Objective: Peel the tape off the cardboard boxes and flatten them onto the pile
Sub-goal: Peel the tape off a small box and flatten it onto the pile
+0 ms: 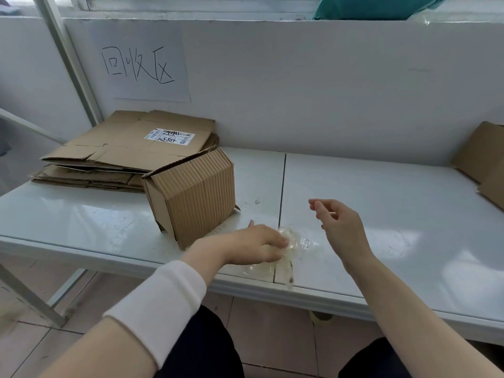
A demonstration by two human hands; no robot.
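- The box (196, 197) stands tipped on one edge on my table (381, 203). Its ribbed side faces me, one flap is open at its left end and another is lifted along its top.
- The tape (296, 242) is off the box. It is a crumpled clear wad on the table, just right of the box and nearer to me, lying over the seam (282, 186) between the two tabletops.
- My left hand (253, 245) lies palm down just in front of the box's right corner. Its fingers are together and nearly straight, with the tips resting on the left side of the tape, and the thumb points back toward the box.
- A white cuff (163, 298) wraps that forearm, closer to me than the box.
- My right hand (341, 227) hangs above the table further right of the box, past the tape and not touching it. It is empty, the fingers loosely curled, with the thumb and forefinger tips close together.
- The pile (122, 151) of flattened cartons lies behind and left of the box. I cannot tell whether it touches the box's back corner. The top sheet carries a white label (169, 137).
- Higher up and left of the box, a paper sign (144, 66) with hand-drawn characters is stuck to the white wall.
- Far right of the box, more cardboard (482, 159) leans at the wall.
- A teal cloth (376, 6) sits on the ledge high above and right of the box.
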